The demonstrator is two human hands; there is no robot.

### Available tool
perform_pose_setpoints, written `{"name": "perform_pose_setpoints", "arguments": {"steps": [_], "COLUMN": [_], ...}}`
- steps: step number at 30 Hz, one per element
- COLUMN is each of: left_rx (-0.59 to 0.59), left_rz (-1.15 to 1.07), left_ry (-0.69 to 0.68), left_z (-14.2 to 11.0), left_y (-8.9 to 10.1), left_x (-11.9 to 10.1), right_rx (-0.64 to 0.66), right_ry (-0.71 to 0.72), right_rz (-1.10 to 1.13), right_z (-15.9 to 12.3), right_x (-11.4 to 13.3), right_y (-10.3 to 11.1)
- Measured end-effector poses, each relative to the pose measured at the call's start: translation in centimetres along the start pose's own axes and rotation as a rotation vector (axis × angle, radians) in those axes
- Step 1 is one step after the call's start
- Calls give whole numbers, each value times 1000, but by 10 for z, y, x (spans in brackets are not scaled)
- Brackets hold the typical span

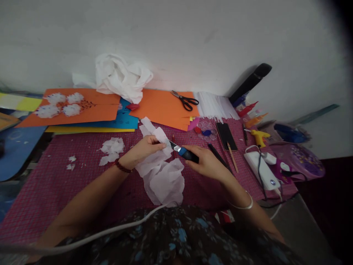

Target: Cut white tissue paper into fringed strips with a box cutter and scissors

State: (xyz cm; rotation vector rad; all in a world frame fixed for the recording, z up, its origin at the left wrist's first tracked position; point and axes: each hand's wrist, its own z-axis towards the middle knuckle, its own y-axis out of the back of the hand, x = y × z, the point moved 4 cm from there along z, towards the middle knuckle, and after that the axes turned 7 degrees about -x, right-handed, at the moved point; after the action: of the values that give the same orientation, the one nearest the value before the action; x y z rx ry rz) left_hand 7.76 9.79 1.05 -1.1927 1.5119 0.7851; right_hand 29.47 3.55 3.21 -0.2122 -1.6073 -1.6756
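Near the middle of the table, my left hand (147,150) pinches a piece of thin white tissue paper (163,137) between thumb and fingers. My right hand (205,161) is wrapped round the black and blue handle of a utility knife (184,152). Its metal blade points left and meets the edge of the tissue paper beside my left fingertips. Below both hands lies a crumpled sheet of tissue paper (164,182). Torn tissue pieces (112,148) rest on the checked cloth left of my left hand. Part of the blade's tip is hidden by the paper.
Orange sheets (162,106) lie at the back, with black-handled scissors (186,100) on top. A decorated orange sheet (102,106) is at left, below crumpled white paper (121,75). To the right are a black phone-like slab (226,133), a yellow glue gun (259,137) and a white power strip (260,169).
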Motion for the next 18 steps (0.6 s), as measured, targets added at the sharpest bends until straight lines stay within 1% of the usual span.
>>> {"name": "perform_pose_setpoints", "arguments": {"steps": [3,7,13,18], "left_rx": [17,-39,-7,-91], "left_rz": [36,55,-35,-152], "left_ry": [-18,-77,-64,-54], "left_z": [0,1,5,13], "left_y": [0,2,5,13], "left_x": [6,15,19,21], "right_rx": [-5,3,-12,-29], "right_ry": [-4,-16,-9,-19], "right_rz": [-13,-40,-32,-13], "right_z": [0,2,2,-1], "right_x": [-1,0,2,3], "right_y": [-3,-6,-4,-1]}}
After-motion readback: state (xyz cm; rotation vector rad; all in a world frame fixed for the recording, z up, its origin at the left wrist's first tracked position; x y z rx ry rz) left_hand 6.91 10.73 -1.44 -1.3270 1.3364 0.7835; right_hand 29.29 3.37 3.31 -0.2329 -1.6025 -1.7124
